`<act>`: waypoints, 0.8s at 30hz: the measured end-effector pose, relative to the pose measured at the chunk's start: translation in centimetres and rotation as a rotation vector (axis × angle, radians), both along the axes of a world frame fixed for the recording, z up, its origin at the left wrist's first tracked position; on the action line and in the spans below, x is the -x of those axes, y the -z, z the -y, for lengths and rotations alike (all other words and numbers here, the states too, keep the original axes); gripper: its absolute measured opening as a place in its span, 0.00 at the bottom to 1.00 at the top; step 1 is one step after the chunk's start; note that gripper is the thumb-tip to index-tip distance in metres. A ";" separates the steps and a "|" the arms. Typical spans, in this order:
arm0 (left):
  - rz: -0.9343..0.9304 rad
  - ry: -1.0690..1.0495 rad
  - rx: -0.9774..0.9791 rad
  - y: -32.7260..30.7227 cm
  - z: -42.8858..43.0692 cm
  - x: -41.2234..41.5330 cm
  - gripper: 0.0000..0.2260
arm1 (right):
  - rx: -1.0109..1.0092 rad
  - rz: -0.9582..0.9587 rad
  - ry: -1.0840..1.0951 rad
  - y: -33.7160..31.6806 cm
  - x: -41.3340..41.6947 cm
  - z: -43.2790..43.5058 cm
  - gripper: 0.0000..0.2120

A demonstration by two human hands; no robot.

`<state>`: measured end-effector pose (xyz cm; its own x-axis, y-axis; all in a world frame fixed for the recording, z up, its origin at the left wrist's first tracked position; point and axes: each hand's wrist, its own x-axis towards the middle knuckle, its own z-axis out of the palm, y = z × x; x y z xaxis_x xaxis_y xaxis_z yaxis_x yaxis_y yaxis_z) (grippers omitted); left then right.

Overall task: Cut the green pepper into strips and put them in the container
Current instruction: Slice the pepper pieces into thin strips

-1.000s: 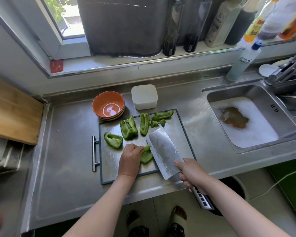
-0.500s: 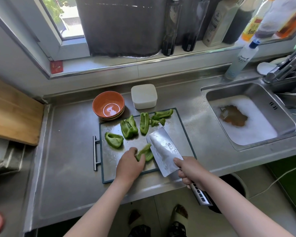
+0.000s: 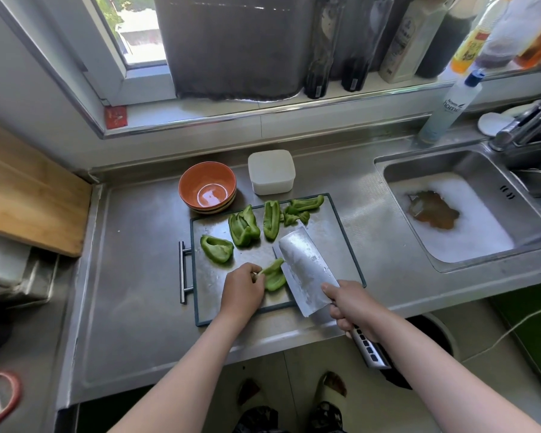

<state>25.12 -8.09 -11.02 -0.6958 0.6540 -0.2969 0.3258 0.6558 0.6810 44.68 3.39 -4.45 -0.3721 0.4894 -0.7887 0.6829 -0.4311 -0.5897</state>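
A steel cutting board (image 3: 334, 245) lies on the counter with several green pepper pieces on it. My left hand (image 3: 242, 290) holds one pepper piece (image 3: 275, 276) down near the board's front. My right hand (image 3: 352, 306) grips the handle of a wide cleaver (image 3: 306, 270), whose blade rests against the right side of that piece. Other pepper pieces lie further back: one at the left (image 3: 216, 249), a pair (image 3: 243, 226), an upright one (image 3: 271, 218) and smaller bits (image 3: 300, 207). A white square container (image 3: 271, 171) stands behind the board.
Stacked orange bowls (image 3: 207, 187) sit behind the board's left corner. A sink (image 3: 459, 210) with foam is on the right, with a soap bottle (image 3: 450, 107) and tap beyond. A wooden board (image 3: 25, 189) leans at the left. Bottles line the windowsill.
My left hand slid back toward me on the pepper piece, uncovering more of it. The cleaver shifted slightly along the piece. The other pieces did not move.
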 end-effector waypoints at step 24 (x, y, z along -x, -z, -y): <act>0.093 -0.007 0.040 -0.2 -0.7 0.5 0.04 | 0.095 0.002 0.055 0.2 0.2 1.0 0.09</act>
<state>24.65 -7.37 -10.80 -0.6686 0.6355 -0.3861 0.2576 0.6850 0.6815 44.53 2.36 -4.64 -0.3455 0.4316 -0.8333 0.6578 -0.5219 -0.5430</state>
